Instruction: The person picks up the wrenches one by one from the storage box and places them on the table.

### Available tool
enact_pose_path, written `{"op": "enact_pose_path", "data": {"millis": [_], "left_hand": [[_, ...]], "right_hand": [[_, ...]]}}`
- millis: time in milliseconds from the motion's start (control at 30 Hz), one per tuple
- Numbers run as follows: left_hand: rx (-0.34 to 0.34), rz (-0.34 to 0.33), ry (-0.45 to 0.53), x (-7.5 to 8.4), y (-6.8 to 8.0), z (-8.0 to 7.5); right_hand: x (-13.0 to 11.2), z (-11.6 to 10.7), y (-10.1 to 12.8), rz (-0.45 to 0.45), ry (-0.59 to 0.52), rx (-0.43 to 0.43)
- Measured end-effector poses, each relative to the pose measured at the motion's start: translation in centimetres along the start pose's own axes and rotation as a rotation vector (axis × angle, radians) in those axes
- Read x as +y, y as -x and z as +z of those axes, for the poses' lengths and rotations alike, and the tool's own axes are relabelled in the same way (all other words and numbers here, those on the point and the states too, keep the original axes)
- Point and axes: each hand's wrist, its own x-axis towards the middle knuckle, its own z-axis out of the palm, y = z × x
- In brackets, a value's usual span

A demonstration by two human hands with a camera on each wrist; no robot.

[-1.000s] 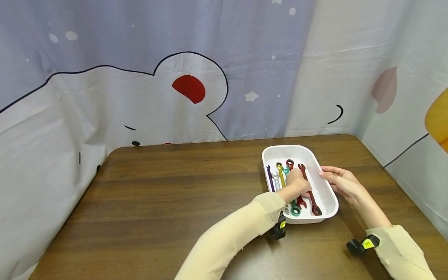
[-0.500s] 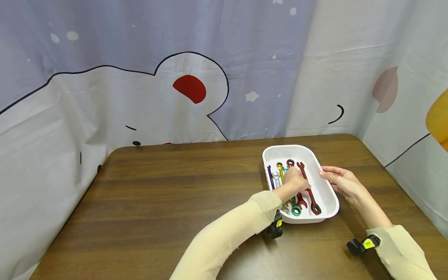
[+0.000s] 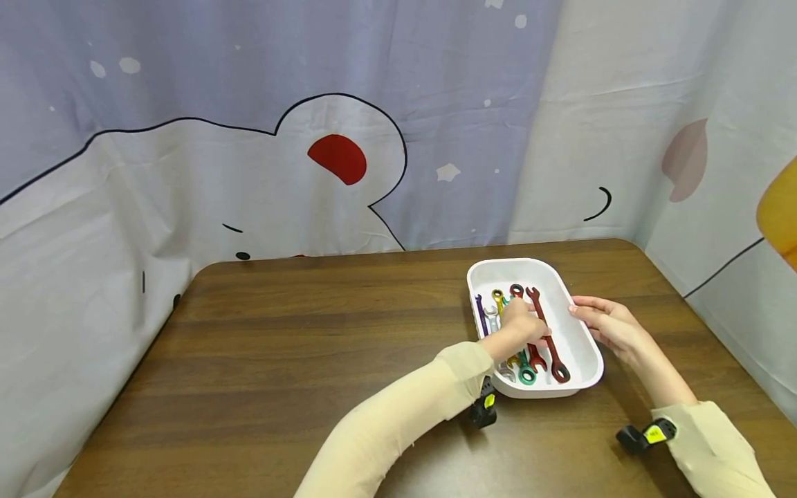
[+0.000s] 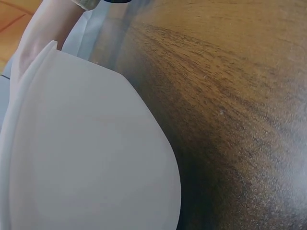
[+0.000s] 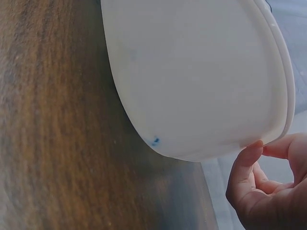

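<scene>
Brown table (image 3: 311, 332): streaked wood grain.
White round-cornered plastic tray (image 3: 579, 356): on the table's right side, holding coloured metal wrenches (image 3: 497, 296).
Left hand (image 3: 518, 325): in the tray, fingertips at the long dark-red wrench (image 3: 551, 349); pinching or not, cannot tell.
Right hand (image 3: 610, 325): thumb and forefinger pinch the tray's rim.
Yellow label (image 3: 655, 434): on the black right-wrist camera (image 3: 632, 440), print unreadable.

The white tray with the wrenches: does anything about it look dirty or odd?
Yes: the tray has a small blue mark low on its outer wall, in the right wrist view. It stands out against plain white; what made it, I can't tell.
</scene>
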Motion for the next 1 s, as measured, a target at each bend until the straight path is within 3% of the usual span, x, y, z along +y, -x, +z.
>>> {"op": "enact_pose_path", "data": {"millis": [300, 567, 1000], "left_hand": [[-0.025, -0.003, 0.144, 0.0, 0.3, -0.4], [-0.031, -0.006, 0.121, 0.2, 0.3, -0.7], [-0.043, -0.005, 0.169, 0.7, 1.6, -1.0]], "right_hand": [[0.2, 0.1, 0.1, 0.008, 0.028, 0.006], [0.2, 0.0, 0.0, 0.011, 0.034, 0.011], [0.1, 0.0, 0.0, -0.004, 0.008, 0.001]]}}
